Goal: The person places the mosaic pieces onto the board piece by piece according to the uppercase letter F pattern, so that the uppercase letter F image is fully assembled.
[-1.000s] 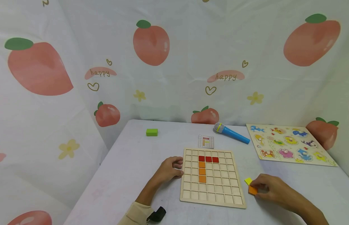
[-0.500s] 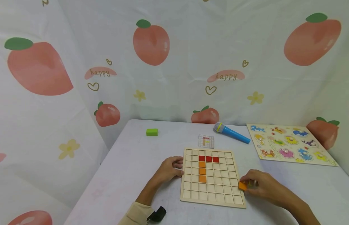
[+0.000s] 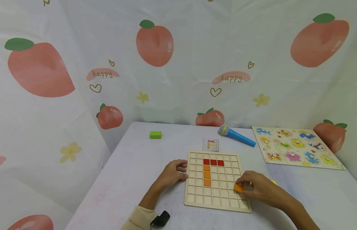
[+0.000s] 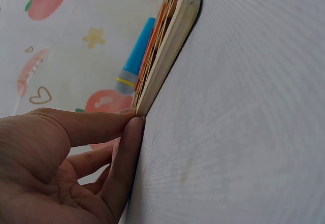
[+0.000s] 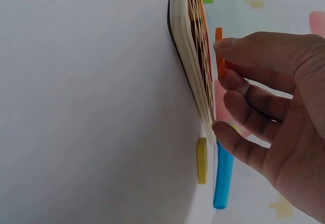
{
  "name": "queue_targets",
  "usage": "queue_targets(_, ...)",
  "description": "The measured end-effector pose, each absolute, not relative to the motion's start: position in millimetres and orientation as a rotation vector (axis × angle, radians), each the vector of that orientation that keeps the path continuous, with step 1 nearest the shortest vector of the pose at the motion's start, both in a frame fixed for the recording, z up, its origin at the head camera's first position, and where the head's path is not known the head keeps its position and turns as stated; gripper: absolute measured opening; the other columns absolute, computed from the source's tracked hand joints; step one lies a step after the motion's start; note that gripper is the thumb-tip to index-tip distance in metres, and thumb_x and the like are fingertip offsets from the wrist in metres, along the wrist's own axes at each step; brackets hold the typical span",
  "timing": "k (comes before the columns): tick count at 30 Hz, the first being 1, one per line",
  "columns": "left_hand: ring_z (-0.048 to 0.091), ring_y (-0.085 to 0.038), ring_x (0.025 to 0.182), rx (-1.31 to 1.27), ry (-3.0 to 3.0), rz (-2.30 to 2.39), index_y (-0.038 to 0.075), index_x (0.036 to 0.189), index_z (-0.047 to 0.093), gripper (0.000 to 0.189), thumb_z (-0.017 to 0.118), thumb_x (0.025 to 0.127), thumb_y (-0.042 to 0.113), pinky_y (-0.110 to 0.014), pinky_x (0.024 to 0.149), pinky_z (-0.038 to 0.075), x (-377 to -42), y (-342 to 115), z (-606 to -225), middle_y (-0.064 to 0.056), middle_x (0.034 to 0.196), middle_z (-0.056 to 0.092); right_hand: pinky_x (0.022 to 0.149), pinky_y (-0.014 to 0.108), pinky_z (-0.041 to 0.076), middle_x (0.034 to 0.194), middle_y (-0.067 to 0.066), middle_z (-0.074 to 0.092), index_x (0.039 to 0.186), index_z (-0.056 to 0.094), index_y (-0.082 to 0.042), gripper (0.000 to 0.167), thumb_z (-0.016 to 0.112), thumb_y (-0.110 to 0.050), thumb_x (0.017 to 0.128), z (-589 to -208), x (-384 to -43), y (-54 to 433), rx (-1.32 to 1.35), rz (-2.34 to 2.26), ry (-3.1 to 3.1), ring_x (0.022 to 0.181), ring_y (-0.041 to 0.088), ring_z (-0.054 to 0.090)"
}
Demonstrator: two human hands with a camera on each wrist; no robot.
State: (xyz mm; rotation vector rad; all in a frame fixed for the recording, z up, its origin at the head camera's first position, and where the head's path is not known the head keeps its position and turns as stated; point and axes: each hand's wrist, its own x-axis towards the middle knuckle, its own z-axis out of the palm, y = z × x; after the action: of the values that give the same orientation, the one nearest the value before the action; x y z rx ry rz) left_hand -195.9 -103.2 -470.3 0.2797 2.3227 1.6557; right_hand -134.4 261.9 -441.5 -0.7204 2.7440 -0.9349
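Now | right hand point(image 3: 260, 187) pinches orange tile point(image 3: 238, 187) above the right side of the grid board point(image 3: 215, 184) | left hand point(image 3: 172, 172) pinches its left edge | risk: a loose pinch could drop the tile askew

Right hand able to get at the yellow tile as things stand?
Probably not cleanly: the right hand pinches the orange tile. The yellow tile lies uncovered on the table, though, in the right wrist view.
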Motion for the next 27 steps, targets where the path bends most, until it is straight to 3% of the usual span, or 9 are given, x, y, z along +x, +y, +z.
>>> queue_targets(14, 0.064, -0.021, 0.107, 0.289, 2.327, 1.653, -0.007, 0.141, 0.060, 0.061, 0.080, 0.084, -0.007, -0.032, 0.076, 0.066, -196.7, -103.5, -469.9, -0.014, 0.123, 0.065, 0.087, 0.025, 0.055, 0.104, -0.017, 0.065, 0.113, 0.078, -0.024, 0.027, 0.083, -0.037, 0.090, -438.6, -143.0, 235.0, -0.731, -0.874, 2.727, 0.096, 0.002, 0.055)
queue_targets(21, 0.063, -0.021, 0.107, 0.287, 2.336, 1.641, -0.007, 0.141, 0.059, 0.061, 0.079, 0.084, -0.006, -0.032, 0.077, 0.066, -196.2, -103.5, -469.9, -0.014, 0.124, 0.065, 0.083, 0.025, 0.054, 0.102, -0.017, 0.064, 0.114, 0.079, -0.020, 0.026, 0.083, -0.034, 0.092, -441.0, -146.9, 222.3, -0.854, -0.907, 2.691, 0.095, 0.003, 0.055)
queue_targets(27, 0.063, -0.021, 0.107, 0.295, 2.342, 1.639, -0.007, 0.141, 0.060, 0.060, 0.079, 0.084, -0.006, -0.031, 0.076, 0.066, -196.5, -103.5, -470.1, -0.014, 0.123, 0.065, 0.091, 0.028, 0.056, 0.106, -0.020, 0.064, 0.113, 0.079, -0.024, 0.023, 0.083, -0.033, 0.092, -440.3, -148.7, 209.4, -0.871, -0.856, 2.704, 0.099, 0.002, 0.056)
